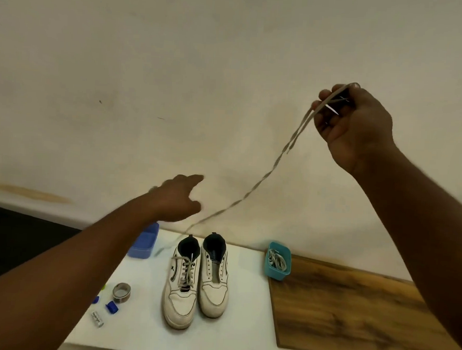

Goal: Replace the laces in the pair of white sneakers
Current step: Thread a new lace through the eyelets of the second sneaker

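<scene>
Two white sneakers stand side by side on the white table. The left sneaker (181, 285) carries a grey lace; the right sneaker (214, 280) has bare eyelets. High at the right, my right hand (352, 122) grips the ends of a long grey lace (262, 179), which hangs twisted down toward the blue box. My left hand (178, 198) reaches forward above the table, blurred, fingers loosely extended beside the hanging lace, holding nothing.
A blue box (143, 244) sits left of the shoes. A teal tub (278, 260) with laces stands at the right, on a wooden board (351, 312). A tape roll (121, 292), blue caps (112, 307) and a small tube (97, 318) lie front left. The wall is close behind.
</scene>
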A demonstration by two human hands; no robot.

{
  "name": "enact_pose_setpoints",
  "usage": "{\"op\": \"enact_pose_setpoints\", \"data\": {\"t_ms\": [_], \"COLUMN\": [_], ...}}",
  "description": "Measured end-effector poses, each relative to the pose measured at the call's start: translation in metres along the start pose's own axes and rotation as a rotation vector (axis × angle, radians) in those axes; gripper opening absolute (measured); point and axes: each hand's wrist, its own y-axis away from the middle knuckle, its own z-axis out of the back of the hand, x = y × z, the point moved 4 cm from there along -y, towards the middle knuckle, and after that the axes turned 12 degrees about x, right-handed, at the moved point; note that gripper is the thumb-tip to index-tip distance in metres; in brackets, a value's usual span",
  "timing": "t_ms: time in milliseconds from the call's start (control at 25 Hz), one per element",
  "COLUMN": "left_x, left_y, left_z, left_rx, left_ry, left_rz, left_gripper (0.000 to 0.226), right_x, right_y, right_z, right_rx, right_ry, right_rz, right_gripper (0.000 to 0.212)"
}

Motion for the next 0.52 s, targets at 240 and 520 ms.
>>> {"op": "enact_pose_setpoints", "data": {"t_ms": [240, 520], "left_x": [-0.131, -0.083], "left_y": [0.005, -0.021], "left_z": [0.025, 0.001], "left_rx": [-0.175, -0.197], "left_ry": [0.742, 0.624], "left_rz": [-0.553, -0.445], "left_gripper": [0.030, 0.021], "right_x": [-0.011, 0.006], "right_y": [0.007, -0.006], "right_z": [-0.050, -0.019], "right_rx": [0.383, 0.138], "right_ry": [0.069, -0.075], "right_rz": [-0.147, -0.026], "right_gripper": [0.029, 0.026]}}
